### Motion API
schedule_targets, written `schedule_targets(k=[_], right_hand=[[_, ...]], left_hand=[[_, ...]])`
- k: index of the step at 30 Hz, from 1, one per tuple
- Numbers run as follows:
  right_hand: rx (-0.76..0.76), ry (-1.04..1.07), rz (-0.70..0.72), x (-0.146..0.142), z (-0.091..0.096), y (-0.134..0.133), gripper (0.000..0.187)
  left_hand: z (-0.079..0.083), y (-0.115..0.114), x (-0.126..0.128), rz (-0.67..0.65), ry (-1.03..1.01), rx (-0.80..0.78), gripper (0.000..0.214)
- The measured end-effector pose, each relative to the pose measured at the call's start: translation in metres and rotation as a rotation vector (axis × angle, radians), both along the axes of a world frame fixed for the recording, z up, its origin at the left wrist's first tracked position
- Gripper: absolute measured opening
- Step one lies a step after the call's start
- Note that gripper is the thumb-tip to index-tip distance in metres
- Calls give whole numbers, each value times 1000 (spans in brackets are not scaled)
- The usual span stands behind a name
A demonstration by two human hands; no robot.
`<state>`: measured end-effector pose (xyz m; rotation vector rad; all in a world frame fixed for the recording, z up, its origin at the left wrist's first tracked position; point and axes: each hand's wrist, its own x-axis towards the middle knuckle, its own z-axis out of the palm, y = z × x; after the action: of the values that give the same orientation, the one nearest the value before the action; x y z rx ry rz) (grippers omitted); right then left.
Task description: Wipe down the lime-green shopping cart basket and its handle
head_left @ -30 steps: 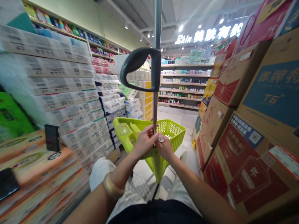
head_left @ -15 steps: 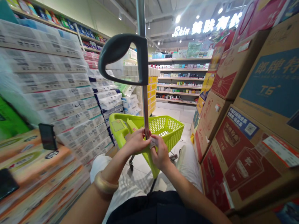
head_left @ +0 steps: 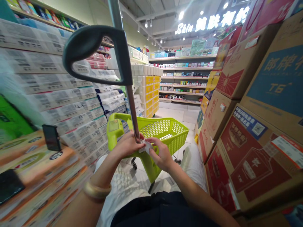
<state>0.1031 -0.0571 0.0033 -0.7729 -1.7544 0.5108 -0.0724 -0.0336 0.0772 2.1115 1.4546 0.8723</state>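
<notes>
A lime-green rolling shopping basket [head_left: 172,132] stands on the floor in front of me. Its grey metal pull rod [head_left: 129,94] rises toward the camera and ends in a dark grey loop handle [head_left: 94,44]. My left hand [head_left: 127,144] is wrapped round the lower end of the rod. My right hand [head_left: 160,153] sits beside it, fingers pinching a small white tissue or paper [head_left: 146,146] pressed against the rod. A gold bangle [head_left: 97,190] is on my left wrist.
Stacked tissue packs [head_left: 66,101] line the left side, with orange packs [head_left: 35,176] closer and a black tag [head_left: 51,137] sticking out. Red and brown cardboard cartons [head_left: 248,126] tower on the right. Stocked shelves [head_left: 184,85] stand beyond the tiled aisle.
The pull rod and its loop handle have tilted left and closer to the camera. Both hands stay at the rod's base, with the white tissue now more visible between them.
</notes>
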Motion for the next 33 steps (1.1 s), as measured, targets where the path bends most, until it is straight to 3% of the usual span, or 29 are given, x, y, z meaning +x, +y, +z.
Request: schedule_targets(k=[4,7,9,16,21,24,28,33], right_hand=[[157,-106,-246,8,18,2,35],[252,-214,-355,11,31,-2,15],[309,-265,-370,10,39,-5,6],[387,-307,-335,7,49,-8,11],[336,-183,-238,3,34,0,10],[198,-49,-145,-10,17,2,23],[95,-29,-17,-33,-1,1,36],[54,54,-87,-42,-14,11,20]], left_hand=[[1,1,-8,17,92,-51,21],[2,2,-11,20,205,-83,26],[3,2,-12,9,244,-81,25],[4,1,-12,-26,257,-96,24],[1,3,-13,9,245,-116,31],[0,4,-14,-8,245,-57,30],[3,1,-15,-72,219,1,24],[8,-3,-17,-86,89,-41,34]])
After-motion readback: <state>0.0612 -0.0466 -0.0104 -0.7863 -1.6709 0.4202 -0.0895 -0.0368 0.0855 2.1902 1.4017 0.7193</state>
